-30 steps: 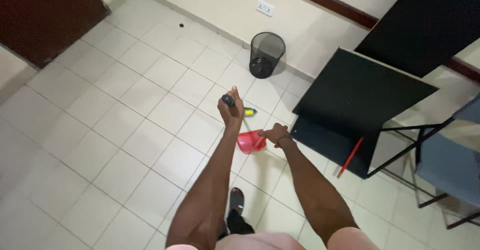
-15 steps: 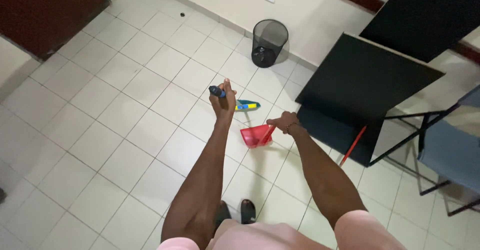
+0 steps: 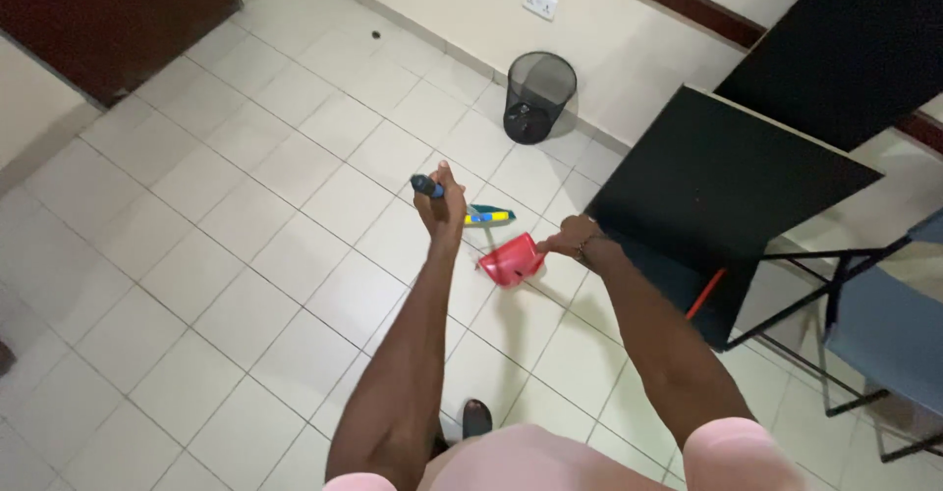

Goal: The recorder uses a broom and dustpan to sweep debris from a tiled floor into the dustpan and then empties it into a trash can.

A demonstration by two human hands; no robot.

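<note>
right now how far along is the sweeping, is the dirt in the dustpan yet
Done: the floor tiles show no loose debris that can be made out. In hand: the left hand grips the broom handle, its blue and yellow broom head on the floor just above the red dustpan, which the right hand holds by its long handle. Left: whether the pan holds dirt cannot be told; the mesh bin stands apart by the wall.

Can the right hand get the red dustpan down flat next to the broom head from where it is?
Probably yes. The right hand grips the red dustpan just beside the broom head, with only bare floor tiles between them.
</note>
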